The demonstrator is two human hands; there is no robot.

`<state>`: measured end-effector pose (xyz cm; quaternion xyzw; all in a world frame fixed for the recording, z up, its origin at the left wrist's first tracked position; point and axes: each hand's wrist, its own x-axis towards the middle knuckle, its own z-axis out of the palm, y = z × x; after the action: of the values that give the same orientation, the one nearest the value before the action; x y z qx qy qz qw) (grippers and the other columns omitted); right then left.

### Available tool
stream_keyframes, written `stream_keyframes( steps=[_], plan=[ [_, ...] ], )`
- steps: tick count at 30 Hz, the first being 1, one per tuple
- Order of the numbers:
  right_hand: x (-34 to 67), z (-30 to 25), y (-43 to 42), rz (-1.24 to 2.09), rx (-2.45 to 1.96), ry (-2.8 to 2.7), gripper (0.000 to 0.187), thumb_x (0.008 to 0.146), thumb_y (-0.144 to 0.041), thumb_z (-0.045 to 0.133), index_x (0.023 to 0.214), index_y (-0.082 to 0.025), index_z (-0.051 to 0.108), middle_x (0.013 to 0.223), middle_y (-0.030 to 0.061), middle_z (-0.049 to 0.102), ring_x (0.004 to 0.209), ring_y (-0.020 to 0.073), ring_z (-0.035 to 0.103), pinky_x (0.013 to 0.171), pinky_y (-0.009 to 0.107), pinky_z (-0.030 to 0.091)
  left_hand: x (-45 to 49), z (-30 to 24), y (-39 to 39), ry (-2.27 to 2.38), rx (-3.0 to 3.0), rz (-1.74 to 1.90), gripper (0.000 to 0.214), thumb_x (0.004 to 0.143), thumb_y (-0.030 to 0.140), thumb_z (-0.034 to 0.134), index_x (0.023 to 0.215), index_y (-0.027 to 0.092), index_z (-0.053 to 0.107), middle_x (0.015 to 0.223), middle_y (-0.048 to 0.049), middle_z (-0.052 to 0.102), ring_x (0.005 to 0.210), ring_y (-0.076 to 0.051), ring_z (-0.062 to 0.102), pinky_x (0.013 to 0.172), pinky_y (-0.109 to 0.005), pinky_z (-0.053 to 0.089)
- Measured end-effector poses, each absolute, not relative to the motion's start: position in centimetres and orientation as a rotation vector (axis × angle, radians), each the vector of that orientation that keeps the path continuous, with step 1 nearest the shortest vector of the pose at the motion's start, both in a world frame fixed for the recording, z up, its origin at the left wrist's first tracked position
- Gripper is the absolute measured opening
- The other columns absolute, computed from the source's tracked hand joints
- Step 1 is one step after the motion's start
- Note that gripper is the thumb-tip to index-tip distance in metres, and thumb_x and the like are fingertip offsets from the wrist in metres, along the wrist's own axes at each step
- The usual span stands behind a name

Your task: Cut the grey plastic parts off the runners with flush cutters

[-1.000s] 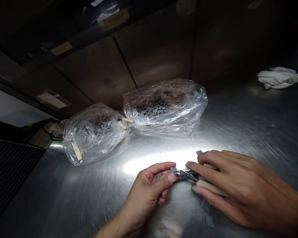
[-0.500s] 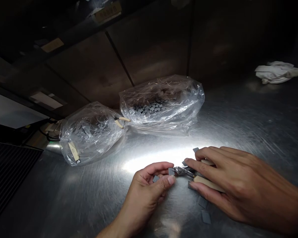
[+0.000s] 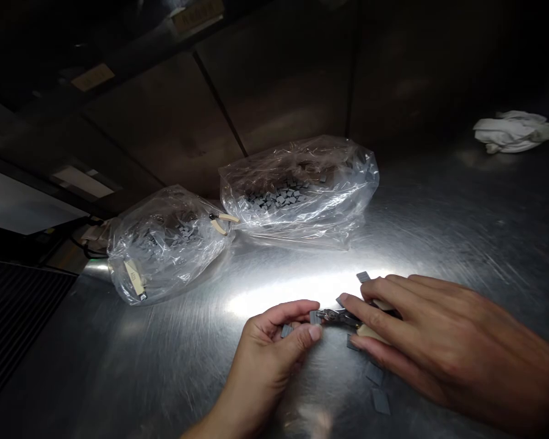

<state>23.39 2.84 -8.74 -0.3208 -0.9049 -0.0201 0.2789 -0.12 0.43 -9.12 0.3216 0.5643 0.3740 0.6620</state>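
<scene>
Between thumb and index finger, my left hand (image 3: 274, 350) pinches a small grey rectangular piece (image 3: 315, 317). Another grey piece (image 3: 286, 330) sits inside the same hand, partly hidden by its fingers. My right hand (image 3: 443, 341) is closed round cutting pliers (image 3: 338, 316) with cream handles; their metal jaws touch the right edge of the pinched piece. Close to my right fingertips are several more grey pieces, one beyond the index finger (image 3: 363, 277) and one below the thumb (image 3: 380, 401) on the metal table. The palm side of my right hand is hidden.
Two clear plastic bags, a left one (image 3: 183, 268) and a right one (image 3: 302, 225), hold many grey pieces at the back. A second pair of cream-handled pliers (image 3: 219, 224) and a cream cutter (image 3: 134, 277) lie at the left bag. A white cloth (image 3: 515, 133) is far right.
The pliers' handles have come closer together in my right hand, with the jaws still at the grey piece. My left hand keeps its pinch. The view has shifted slightly.
</scene>
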Motion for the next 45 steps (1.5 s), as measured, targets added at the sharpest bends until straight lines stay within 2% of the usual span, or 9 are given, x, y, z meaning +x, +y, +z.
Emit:
stream_keyframes(
  steps=[10, 17, 22, 24, 26, 29, 35, 45],
  plan=[
    [23.3, -9.0, 2.9, -0.047, -0.842, -2.455, 0.024, 0.106, -0.022, 0.047, 0.122, -0.016, 0.064, 0.099, 0.0068, 0.07, 0.082, 0.0219, 0.067, 0.068, 0.038, 0.047, 0.1, -9.0, 0.3, 1.33, 0.715, 0.849, 0.031, 0.071, 0.035, 0.092, 0.099, 0.025, 0.084, 0.08, 0.0002, 0.07, 0.06, -0.006, 0.047, 0.059, -0.021, 0.04],
    [23.4, -9.5, 2.8, -0.086, -0.827, -2.469, 0.026, 0.107, -0.023, 0.046, 0.124, -0.014, 0.064, 0.098, 0.0057, 0.069, 0.083, 0.0217, 0.066, 0.075, 0.038, 0.049, 0.0, -8.9, 0.4, 1.338, 0.736, 0.845, 0.033, 0.071, 0.034, 0.092, 0.1, 0.022, 0.084, 0.06, 0.0049, 0.055, 0.052, -0.005, 0.039, 0.051, -0.02, 0.033],
    [23.5, -9.8, 2.6, -0.157, -0.815, -2.482, 0.029, 0.107, -0.022, 0.046, 0.129, -0.012, 0.063, 0.103, 0.007, 0.069, 0.093, 0.0239, 0.067, 0.085, 0.041, 0.049, -0.1, -8.9, 0.5, 1.292, 0.715, 0.848, 0.032, 0.073, 0.032, 0.091, 0.103, 0.022, 0.083, 0.068, 0.0032, 0.062, 0.052, -0.004, 0.041, 0.051, -0.019, 0.032],
    [23.7, -9.7, 2.7, -0.147, -0.825, -2.471, 0.028, 0.107, -0.021, 0.047, 0.128, -0.011, 0.062, 0.104, 0.0074, 0.069, 0.092, 0.0232, 0.068, 0.081, 0.039, 0.05, -0.1, -9.0, 0.5, 1.276, 0.724, 0.843, 0.031, 0.075, 0.031, 0.089, 0.104, 0.022, 0.083, 0.079, -0.0001, 0.069, 0.053, -0.003, 0.041, 0.051, -0.019, 0.032],
    [24.0, -9.4, 3.0, -0.108, -0.847, -2.451, 0.026, 0.106, -0.021, 0.049, 0.127, -0.012, 0.062, 0.103, 0.0076, 0.069, 0.087, 0.0215, 0.068, 0.07, 0.036, 0.05, -0.2, -9.0, 0.4, 1.267, 0.731, 0.835, 0.032, 0.076, 0.031, 0.089, 0.106, 0.021, 0.082, 0.089, -0.0033, 0.074, 0.054, -0.003, 0.041, 0.051, -0.019, 0.032],
    [24.1, -9.1, 3.3, -0.033, -0.878, -2.404, 0.026, 0.104, -0.023, 0.052, 0.127, -0.014, 0.062, 0.103, 0.0079, 0.07, 0.081, 0.0202, 0.068, 0.057, 0.032, 0.046, -0.2, -9.0, 0.4, 1.263, 0.722, 0.828, 0.032, 0.077, 0.031, 0.089, 0.106, 0.02, 0.082, 0.093, -0.0047, 0.075, 0.055, -0.003, 0.042, 0.051, -0.019, 0.032],
    [23.0, -9.0, 2.9, 0.062, -0.867, -2.391, 0.025, 0.102, -0.026, 0.052, 0.122, -0.016, 0.064, 0.097, 0.007, 0.069, 0.08, 0.0211, 0.067, 0.061, 0.034, 0.047, -0.3, -9.1, 0.3, 1.269, 0.705, 0.843, 0.032, 0.075, 0.03, 0.091, 0.105, 0.022, 0.082, 0.078, 0.0017, 0.065, 0.054, -0.003, 0.042, 0.052, -0.019, 0.032],
    [22.8, -8.9, 2.7, 0.048, -0.862, -2.402, 0.022, 0.102, -0.023, 0.052, 0.12, -0.016, 0.061, 0.101, 0.0078, 0.067, 0.083, 0.0223, 0.067, 0.064, 0.036, 0.048, -0.2, -9.1, 0.3, 1.27, 0.716, 0.843, 0.03, 0.074, 0.03, 0.091, 0.102, 0.024, 0.084, 0.078, 0.0018, 0.067, 0.054, -0.002, 0.043, 0.053, -0.019, 0.033]
  ],
)
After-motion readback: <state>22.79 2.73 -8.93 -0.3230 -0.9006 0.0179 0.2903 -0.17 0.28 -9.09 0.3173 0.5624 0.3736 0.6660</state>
